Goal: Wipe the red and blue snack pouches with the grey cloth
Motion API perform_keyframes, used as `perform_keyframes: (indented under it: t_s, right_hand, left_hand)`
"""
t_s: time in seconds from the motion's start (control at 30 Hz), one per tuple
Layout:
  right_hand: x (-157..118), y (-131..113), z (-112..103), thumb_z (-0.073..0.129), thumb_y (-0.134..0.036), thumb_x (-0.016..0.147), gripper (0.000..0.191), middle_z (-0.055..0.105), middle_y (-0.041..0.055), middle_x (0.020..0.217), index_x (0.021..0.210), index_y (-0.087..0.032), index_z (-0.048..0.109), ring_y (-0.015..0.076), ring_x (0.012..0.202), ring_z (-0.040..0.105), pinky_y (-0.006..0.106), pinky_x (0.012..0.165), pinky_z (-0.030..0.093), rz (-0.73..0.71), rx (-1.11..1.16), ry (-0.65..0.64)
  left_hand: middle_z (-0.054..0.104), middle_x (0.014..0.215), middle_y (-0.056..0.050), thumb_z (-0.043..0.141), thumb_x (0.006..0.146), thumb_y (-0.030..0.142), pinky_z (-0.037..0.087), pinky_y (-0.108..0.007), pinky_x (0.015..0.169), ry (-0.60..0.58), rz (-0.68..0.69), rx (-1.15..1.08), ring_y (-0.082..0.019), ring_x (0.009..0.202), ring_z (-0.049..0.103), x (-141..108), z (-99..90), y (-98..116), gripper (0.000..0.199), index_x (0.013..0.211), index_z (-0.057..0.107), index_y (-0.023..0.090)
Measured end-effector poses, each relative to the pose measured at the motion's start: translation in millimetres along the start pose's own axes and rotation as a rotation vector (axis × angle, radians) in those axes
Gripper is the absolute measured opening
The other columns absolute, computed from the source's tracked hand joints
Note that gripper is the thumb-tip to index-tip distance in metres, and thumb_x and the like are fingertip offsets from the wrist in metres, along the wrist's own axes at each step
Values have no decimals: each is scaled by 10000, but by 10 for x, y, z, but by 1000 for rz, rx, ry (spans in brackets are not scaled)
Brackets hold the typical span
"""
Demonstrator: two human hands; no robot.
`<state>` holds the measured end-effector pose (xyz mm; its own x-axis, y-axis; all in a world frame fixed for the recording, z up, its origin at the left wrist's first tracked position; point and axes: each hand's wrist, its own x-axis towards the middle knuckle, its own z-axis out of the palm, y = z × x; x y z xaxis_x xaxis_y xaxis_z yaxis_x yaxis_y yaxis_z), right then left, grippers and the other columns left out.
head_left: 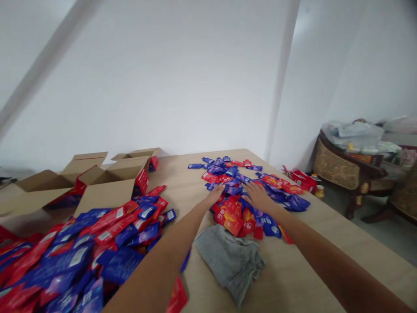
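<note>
Both arms reach forward over a loose pile of red and blue packets (231, 213) on the table. My left hand (215, 194) rests at the left side of this pile, fingers stretched forward and partly turned from view. On the pile's right side lies my right hand (259, 198), palm down with its fingers apart, touching the packets. Neither hand shows a packet gripped in it. A crumpled grey cloth (230, 256) lies on the table just in front of the pile, between my forearms.
A larger heap of red and blue packets (74, 256) covers the left front. Behind it stand open cardboard boxes (107, 191) with flaps spread. A white wall (182, 78) closes off the back. Past the table's right edge are a red bag (301, 179) and a chair (339, 163) piled with plastic bags.
</note>
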<state>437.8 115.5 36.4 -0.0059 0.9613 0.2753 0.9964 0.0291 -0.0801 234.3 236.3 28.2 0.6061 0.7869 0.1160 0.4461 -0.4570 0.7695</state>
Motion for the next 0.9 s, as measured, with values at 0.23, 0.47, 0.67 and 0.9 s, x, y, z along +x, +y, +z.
perform_keyframes:
  t_s: [0.23, 0.47, 0.67, 0.9]
  right_hand:
    - [-1247, -1243, -136, 436, -395, 889, 468, 480, 87, 1360, 1327, -232, 465, 238, 1238, 424, 413, 1028, 344, -311, 283, -85]
    - [-1620, -1525, 100, 430, -117, 805, 544, 542, 85, 1250, 1331, -246, 475, 246, 1175, 448, 386, 992, 369, -216, 188, -111]
    - [-1678, -1262, 48, 431, -87, 772, 517, 571, 119, 1153, 1238, -254, 578, 248, 1059, 530, 349, 885, 429, -51, 57, -90]
    - [-1494, -940, -326, 434, -167, 759, 281, 674, 82, 843, 782, -208, 711, 206, 820, 613, 289, 727, 429, 92, 185, -214]
  left_hand:
    - [403, 1424, -130, 337, 917, 389, 208, -436, 1103, 44, -33, 221, -263, 1329, 329, -1071, -169, 16, 510, 1355, 416, 140]
    - [329, 1465, -137, 384, 868, 543, 89, -587, 1082, -15, 45, 822, -379, 1371, 172, -2533, -86, -71, 654, 1397, 368, 157]
    - [383, 1443, -94, 297, 920, 476, 81, -559, 1098, 68, 65, 909, -334, 1356, 244, -2872, -331, -314, 545, 1383, 401, 209]
    - [392, 1434, -110, 386, 896, 411, 126, -601, 1061, 38, 22, 940, -381, 1333, 270, -2715, -569, -324, 491, 1350, 445, 233]
